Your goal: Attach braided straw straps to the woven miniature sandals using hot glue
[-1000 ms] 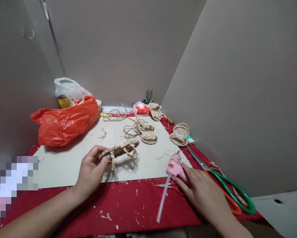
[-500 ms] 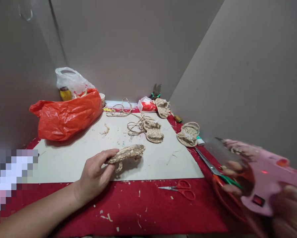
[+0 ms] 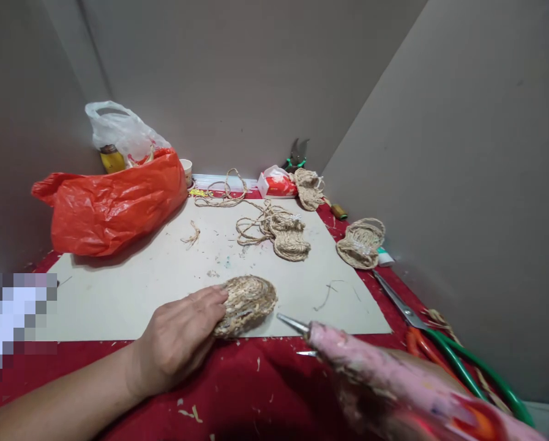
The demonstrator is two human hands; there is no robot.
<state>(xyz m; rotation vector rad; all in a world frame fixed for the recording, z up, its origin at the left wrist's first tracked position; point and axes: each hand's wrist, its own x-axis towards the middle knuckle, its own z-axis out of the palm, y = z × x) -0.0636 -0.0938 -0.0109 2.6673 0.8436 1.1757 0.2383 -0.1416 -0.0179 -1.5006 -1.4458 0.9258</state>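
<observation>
Flat-handed, the left hand presses a woven straw sole onto the board, fingertips over its near end. Right of it, a pink glue gun points its nozzle at the sole's free end; the right hand holding it is blurred and largely out of frame, so its grip cannot be told. The sole looks light, springy and rough, best pinned at its rim.

Left hand has flipped the woven sandal sole-up and now presses it flat on the board, while the pink glue gun, lifted off the red cloth, has swung in with its nozzle just right of the sandal.
</observation>
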